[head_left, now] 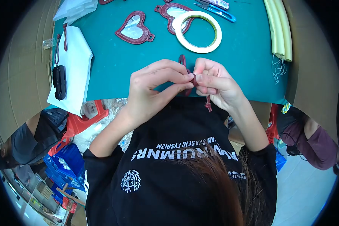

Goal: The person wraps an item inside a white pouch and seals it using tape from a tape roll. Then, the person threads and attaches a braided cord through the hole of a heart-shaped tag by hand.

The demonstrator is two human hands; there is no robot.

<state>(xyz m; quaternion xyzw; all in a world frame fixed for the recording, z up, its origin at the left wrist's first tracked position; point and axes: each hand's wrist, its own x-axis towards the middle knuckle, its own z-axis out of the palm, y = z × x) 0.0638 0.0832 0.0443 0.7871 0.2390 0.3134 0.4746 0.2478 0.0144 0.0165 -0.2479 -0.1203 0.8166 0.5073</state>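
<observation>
Near the front edge of the green table, my left hand (pixel 158 84) pinches a dark red heart-shaped piece (pixel 182 60), seen nearly edge-on. My right hand (pixel 218 83) meets it at the fingertips, closed on a dark red cord (pixel 208 103) whose knotted end hangs below the fingers. The fingers cover most of the spot where cord and piece come together. Beyond my hands lie a red-framed heart with a clear middle (pixel 133 28) and a second such heart (pixel 169 17), partly under a roll of white tape (pixel 180 37).
White sheets (pixel 77 56) lie at the left with a black object (pixel 59 82) and red cords (pixel 65 39). Blue snips (pixel 218 12) are at the back, yellow rolls (pixel 278 30) at the right. People sit at both sides, beyond cardboard (pixel 312 56).
</observation>
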